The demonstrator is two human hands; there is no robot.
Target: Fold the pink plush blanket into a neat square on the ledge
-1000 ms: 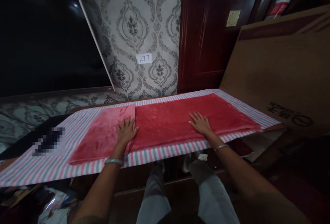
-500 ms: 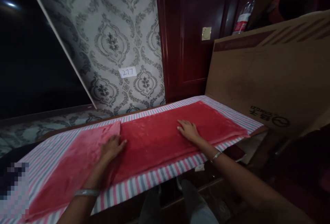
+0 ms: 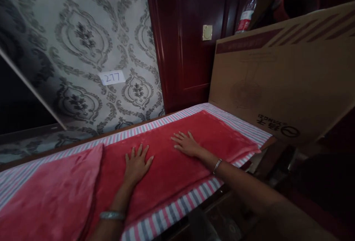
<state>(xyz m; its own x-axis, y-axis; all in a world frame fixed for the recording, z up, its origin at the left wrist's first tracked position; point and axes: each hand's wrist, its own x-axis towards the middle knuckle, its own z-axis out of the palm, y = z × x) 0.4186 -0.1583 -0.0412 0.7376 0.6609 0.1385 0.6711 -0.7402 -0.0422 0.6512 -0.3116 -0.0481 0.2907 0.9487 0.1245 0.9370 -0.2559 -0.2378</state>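
A red plush blanket (image 3: 163, 167) lies folded lengthwise across a striped cloth (image 3: 172, 211) on the table. Flat on its middle rests my left hand (image 3: 137, 165), fingers spread. Further right, my right hand (image 3: 186, 143) also presses down on the red pile, its fingers apart. To the left of both hands, a lighter pink-red section (image 3: 61, 182) of the blanket overlaps the darker part, ending in a straight raised edge. Neither hand grips anything. The blanket's far left end runs out of view.
A large cardboard box (image 3: 299, 82) stands at the table's right end, with a red-capped plastic bottle (image 3: 247, 10) behind its top edge. Along the back are a patterned wall with a paper label (image 3: 112, 77) and a dark red door (image 3: 191, 56). A dark screen (image 3: 19, 100) is at left.
My left hand has moved right, from the edge of the lighter section onto the darker red part, and its fingers are now spread. The view has turned right.
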